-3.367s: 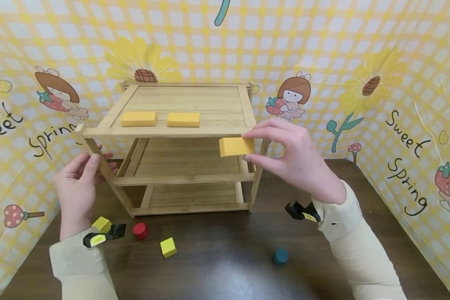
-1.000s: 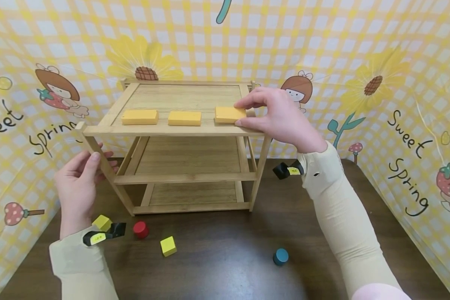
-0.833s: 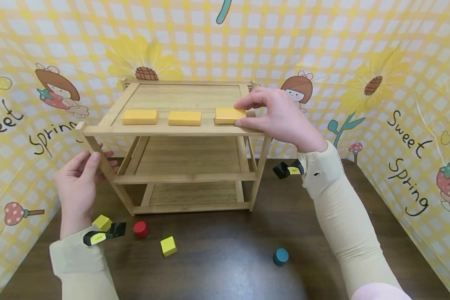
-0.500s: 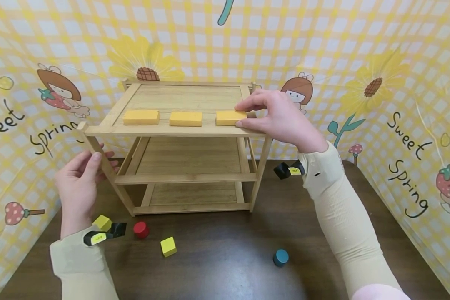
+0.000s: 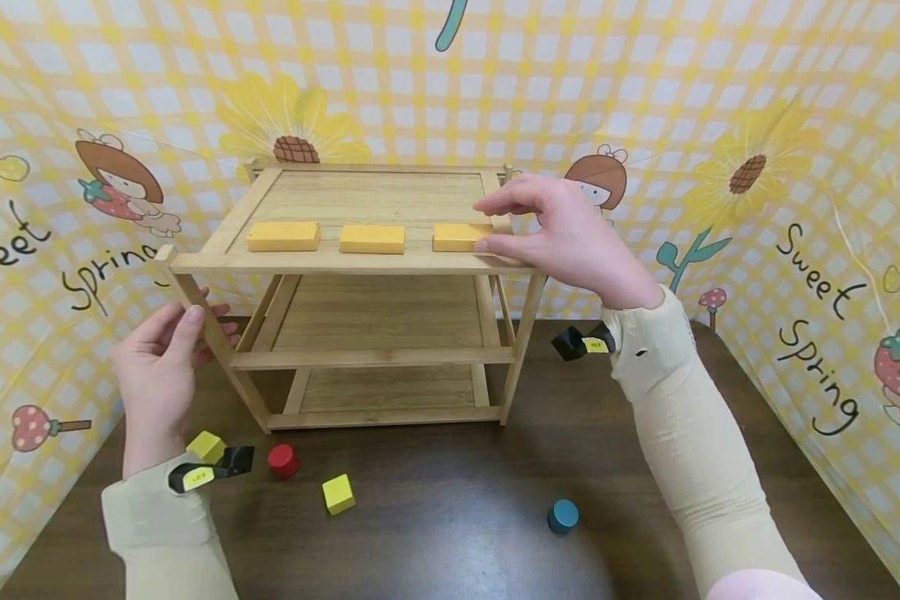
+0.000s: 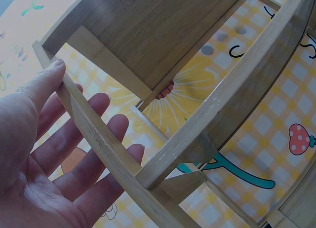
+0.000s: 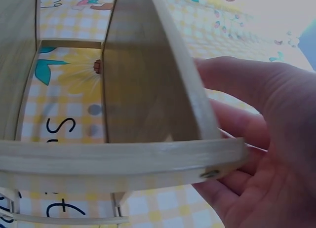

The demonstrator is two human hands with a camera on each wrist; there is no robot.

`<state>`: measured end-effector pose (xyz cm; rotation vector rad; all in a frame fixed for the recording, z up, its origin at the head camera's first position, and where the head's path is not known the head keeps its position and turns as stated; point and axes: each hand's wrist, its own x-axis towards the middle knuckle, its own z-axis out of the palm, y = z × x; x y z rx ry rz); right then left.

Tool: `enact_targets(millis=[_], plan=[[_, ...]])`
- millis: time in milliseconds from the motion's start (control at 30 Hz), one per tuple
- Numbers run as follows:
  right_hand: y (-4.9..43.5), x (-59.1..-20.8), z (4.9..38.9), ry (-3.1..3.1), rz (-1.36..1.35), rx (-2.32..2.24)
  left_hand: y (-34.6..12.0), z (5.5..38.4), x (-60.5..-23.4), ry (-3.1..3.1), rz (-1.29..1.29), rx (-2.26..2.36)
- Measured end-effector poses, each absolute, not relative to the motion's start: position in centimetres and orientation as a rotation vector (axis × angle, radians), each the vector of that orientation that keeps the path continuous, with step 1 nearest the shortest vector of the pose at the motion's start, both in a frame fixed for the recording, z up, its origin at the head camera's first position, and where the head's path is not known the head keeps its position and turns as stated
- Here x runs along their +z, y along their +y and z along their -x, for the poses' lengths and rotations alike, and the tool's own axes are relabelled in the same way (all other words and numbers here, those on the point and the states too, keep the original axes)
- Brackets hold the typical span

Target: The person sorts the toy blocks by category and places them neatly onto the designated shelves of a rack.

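A three-tier wooden shelf (image 5: 390,263) stands in the middle of the head view. Three yellow-orange rectangular blocks lie in a row along its top board: a left block (image 5: 282,237), a middle block (image 5: 372,239) and a right block (image 5: 456,237). My right hand (image 5: 570,237) is at the right block's end, thumb close beside it and the other fingers spread above and behind. Whether the thumb touches the block cannot be told. My left hand (image 5: 157,367) holds the shelf's front left leg (image 6: 94,124), thumb on one side and fingers behind it.
On the dark table (image 5: 450,550), in front of the shelf, lie a red cylinder (image 5: 282,460), a yellow cube (image 5: 338,494) and a blue cylinder (image 5: 563,516). Another yellow cube (image 5: 206,447) is partly hidden by the left wrist. Patterned cloth (image 5: 390,75) surrounds the table.
My right hand brought the third block up from in front of the shelf, set it flat on the top board and loosened its fingers. The left hand stayed at the leg.
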<state>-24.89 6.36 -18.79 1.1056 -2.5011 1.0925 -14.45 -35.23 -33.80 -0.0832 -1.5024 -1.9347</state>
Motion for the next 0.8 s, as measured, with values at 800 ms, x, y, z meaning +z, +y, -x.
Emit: enact_targets(millis=[800], plan=[[8.5,-17.8,18.5,-2.107,-1.126,1.108,-35.1,14.5,-33.5,-1.478,0.092,-1.963]])
